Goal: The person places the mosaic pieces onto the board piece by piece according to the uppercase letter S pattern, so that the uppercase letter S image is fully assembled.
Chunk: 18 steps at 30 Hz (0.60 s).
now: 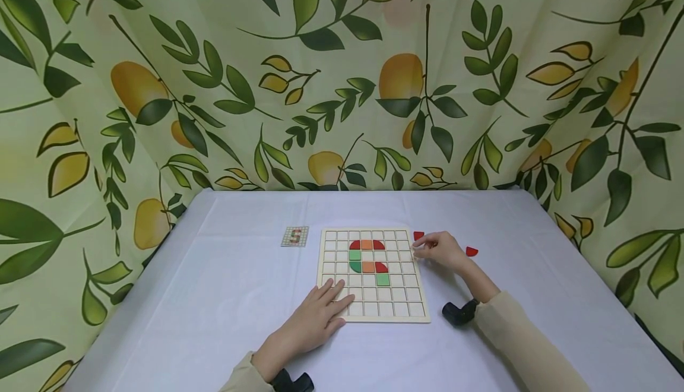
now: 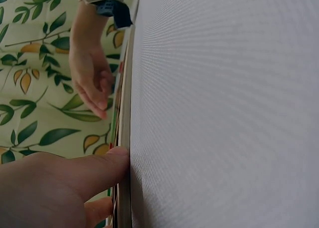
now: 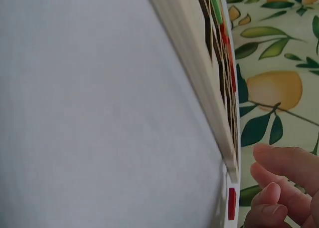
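Observation:
A pale wooden grid board [image 1: 395, 306] lies on the table, with red, orange and green tiles [image 1: 369, 266] set in several of its squares. My left hand [image 1: 314, 318] rests on the board's front left corner, fingers spread; in the left wrist view its thumb [image 2: 107, 168] presses against the board's edge. At the right edge of the board is my right hand [image 1: 440, 250], fingers loosely bent. Nothing shows between its fingertips in the right wrist view. Just beyond those fingers lies a red tile [image 1: 418, 235], and another red quarter-round tile [image 1: 471, 251] sits to the hand's right.
Left of the board's far corner lies a small card [image 1: 295, 236] printed with a coloured grid pattern. Black straps with mounts [image 1: 459, 313] are at both wrists. A white cloth [image 1: 240, 249] covers the table, and a leaf-and-fruit curtain [image 1: 342, 101] hangs behind and at the sides.

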Available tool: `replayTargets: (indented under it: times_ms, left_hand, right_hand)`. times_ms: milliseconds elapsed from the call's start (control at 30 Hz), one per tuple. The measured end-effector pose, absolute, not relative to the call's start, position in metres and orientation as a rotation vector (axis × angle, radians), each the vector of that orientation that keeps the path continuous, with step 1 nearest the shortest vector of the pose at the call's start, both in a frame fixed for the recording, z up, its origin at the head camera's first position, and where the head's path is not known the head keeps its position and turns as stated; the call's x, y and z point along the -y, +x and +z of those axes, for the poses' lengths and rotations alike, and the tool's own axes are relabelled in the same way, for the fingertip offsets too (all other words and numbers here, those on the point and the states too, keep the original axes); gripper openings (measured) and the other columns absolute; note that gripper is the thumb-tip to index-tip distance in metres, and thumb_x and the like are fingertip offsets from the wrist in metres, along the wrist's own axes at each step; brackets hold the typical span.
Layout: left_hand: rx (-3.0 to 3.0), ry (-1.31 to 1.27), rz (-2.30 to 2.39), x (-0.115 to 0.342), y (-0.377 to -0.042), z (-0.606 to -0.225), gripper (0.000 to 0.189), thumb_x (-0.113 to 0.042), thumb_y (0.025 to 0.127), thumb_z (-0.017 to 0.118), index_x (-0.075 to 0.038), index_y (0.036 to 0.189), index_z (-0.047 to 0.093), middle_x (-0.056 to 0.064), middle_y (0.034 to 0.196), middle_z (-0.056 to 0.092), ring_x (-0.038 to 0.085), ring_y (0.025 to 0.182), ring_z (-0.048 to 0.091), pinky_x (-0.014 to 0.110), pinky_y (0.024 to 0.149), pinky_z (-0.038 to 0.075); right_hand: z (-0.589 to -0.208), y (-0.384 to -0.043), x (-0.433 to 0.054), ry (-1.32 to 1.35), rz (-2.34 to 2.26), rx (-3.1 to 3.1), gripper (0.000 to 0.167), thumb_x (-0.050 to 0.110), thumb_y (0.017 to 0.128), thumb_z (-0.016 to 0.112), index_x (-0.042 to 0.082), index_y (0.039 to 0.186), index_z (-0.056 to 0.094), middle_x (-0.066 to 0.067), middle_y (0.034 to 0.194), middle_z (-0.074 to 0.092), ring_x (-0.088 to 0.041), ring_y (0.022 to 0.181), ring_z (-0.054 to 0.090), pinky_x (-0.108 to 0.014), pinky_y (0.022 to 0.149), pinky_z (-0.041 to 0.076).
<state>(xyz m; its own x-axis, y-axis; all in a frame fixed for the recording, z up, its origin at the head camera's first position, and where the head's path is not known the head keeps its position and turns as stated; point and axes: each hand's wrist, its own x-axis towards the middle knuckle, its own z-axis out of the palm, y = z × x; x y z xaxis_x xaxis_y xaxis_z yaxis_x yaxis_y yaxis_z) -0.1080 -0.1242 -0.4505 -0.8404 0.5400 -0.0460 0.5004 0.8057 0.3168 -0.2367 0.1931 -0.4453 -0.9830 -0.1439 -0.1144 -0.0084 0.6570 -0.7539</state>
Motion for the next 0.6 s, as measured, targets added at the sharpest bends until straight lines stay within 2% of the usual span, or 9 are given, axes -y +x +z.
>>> replayTargets:
  times_ms: [333,600]
  left_hand:
    - [-2.848,0.810,0.448,0.124,-0.108,-0.451,0.046,-0.032,0.099,0.050,-0.024,0.144,0.046,0.007,0.159,0.033,0.033,0.149,0.027,0.057,0.117,0.029]
    - [-2.841,0.798,0.440,0.123,-0.108,-0.448,0.046,-0.033,0.099,0.050,-0.024,0.144,0.047,0.006,0.159,0.033,0.032,0.149,0.027,0.056,0.118,0.029]
  right_hand:
    - [-0.447,-0.257,-0.203,-0.110,-1.232,-2.724,0.028,0.013,0.081,0.074,-0.003,0.104,0.071,0.003,0.065,0.049,-0.013,0.065,0.045,-0.022,0.058,0.036]
    - [-0.445,-0.270,-0.205,-0.004,-1.217,-2.701,0.034,0.012,0.082,0.073,-0.003,0.112,0.068,0.001,0.067,0.050,-0.014,0.067,0.045,-0.024,0.059,0.037]
